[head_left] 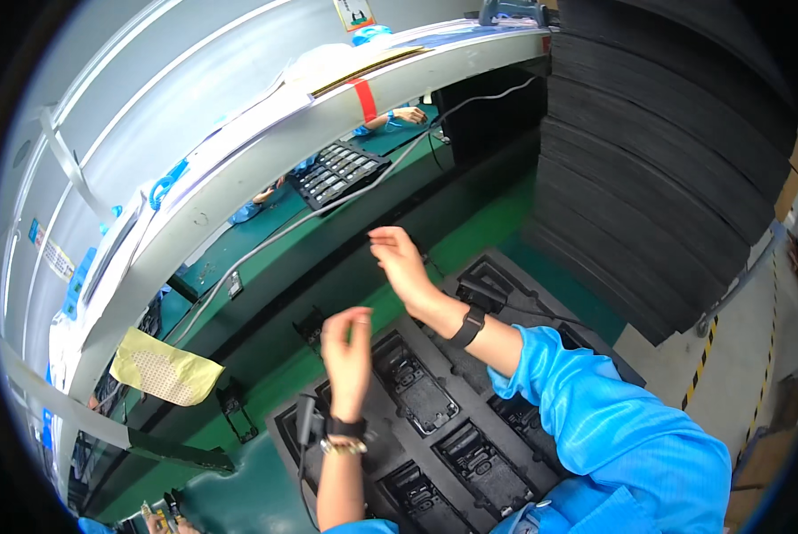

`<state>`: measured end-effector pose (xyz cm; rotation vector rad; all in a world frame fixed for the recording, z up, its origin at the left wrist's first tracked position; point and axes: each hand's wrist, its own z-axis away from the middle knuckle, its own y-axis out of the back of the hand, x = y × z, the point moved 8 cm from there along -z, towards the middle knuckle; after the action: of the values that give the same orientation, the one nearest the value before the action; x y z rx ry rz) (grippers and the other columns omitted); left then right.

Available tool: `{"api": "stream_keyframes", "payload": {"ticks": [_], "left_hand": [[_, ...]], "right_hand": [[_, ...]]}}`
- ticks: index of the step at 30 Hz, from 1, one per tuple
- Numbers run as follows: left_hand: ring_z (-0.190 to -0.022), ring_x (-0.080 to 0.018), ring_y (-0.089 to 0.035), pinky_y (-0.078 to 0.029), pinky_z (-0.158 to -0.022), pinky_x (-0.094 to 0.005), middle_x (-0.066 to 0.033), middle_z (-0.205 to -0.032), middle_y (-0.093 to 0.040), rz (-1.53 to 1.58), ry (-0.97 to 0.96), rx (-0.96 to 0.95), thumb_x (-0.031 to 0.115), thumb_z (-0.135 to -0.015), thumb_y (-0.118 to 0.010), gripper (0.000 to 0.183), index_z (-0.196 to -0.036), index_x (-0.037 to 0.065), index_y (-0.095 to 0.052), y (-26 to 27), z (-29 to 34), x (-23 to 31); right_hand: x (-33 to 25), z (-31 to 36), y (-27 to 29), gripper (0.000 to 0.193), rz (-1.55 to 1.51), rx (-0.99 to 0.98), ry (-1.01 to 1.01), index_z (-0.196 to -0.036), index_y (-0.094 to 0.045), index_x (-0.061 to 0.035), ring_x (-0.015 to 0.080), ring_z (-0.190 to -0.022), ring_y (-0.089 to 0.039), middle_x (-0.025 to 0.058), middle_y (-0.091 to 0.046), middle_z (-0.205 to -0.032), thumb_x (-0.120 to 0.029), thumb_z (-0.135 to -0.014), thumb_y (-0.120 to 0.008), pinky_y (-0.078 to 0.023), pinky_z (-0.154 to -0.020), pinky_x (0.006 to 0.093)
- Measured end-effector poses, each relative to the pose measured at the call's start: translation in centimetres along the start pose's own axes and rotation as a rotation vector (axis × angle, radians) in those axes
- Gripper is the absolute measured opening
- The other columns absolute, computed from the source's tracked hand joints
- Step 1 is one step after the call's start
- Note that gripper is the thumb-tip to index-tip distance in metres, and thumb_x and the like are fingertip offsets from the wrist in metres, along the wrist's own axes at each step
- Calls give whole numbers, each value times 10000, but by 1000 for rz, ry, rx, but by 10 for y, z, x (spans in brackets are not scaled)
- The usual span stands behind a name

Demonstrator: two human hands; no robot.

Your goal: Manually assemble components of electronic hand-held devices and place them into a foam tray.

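Note:
My left hand (346, 360) is raised over the far left edge of a dark foam tray (430, 438), thumb and fingertips drawn together. Beyond that tray edge, my right hand (402, 265) has its fingers bent toward the thumb. Anything in either pinch is too small to make out. Rectangular pockets in the tray hold black plastic housings (421, 387), several of them below and between my forearms. A black frame-like part (310, 327) stands just left of my left hand. Another black frame (237, 411) lies farther left on the green surface.
Tall stacked black foam sheets (648, 169) stand at the right. A grey cable (305, 216) hangs across the front of a white shelf (265, 133). Yellow paper (166, 367) hangs at left. Behind, other people's hands (409, 115) work near a tray of small parts (341, 173).

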<state>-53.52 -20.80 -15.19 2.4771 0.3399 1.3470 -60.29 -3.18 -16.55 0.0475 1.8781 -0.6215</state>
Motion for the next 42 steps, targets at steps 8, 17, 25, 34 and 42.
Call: {"api": "stream_keyframes", "payload": {"ticks": [8, 17, 25, 34, 42], "left_hand": [[-1011, -296, -649, -480, -883, -352, -177, -1083, -665, 68, 14, -408, 207, -912, -654, 324, -1131, -28, -604, -42, 107, 120], [-904, -335, -651, -507, -843, -400, -146, -891, -668, 88, -72, -422, 89, -835, -728, 146, -909, 7, -632, -45, 117, 145], [-769, -180, -662, -371, -1077, -509, -42, -799, -672, 286, -188, -495, 60, -855, -705, 87, -864, 50, -619, -19, 139, 179], [-753, -221, -635, -466, -934, -430, -81, -800, -642, 147, -161, -361, 75, -869, -700, 108, -867, 23, -605, -35, 133, 181], [-771, -218, -649, -493, -736, -300, -110, -847, -674, 98, -61, -297, 24, -866, -679, 85, -879, -1, -598, -32, 135, 167]], "right_hand": [[-169, 92, -14, 134, -209, -111, 358, -1075, -535, -47, 83, -900, -524, 21, -552, -1010, -43, -943, -514, -452, -755, 229], [-234, 147, 10, 112, -159, -149, 679, -970, -556, -39, 71, -764, -490, 32, -551, -957, 19, -891, -503, -401, -631, 213], [-255, 130, 30, 148, 383, 97, 1223, -782, -577, -38, 250, -682, -566, 101, -573, -801, 80, -695, -552, -464, -588, 324], [-227, 182, -30, 156, 558, -191, 1426, -793, -590, -78, 166, -620, -548, 18, -569, -827, -57, -654, -658, -431, -479, 271], [-222, 191, -48, 133, 551, -262, 1397, -787, -610, -70, 148, -566, -557, 26, -603, -813, -34, -665, -649, -414, -442, 261]]}}
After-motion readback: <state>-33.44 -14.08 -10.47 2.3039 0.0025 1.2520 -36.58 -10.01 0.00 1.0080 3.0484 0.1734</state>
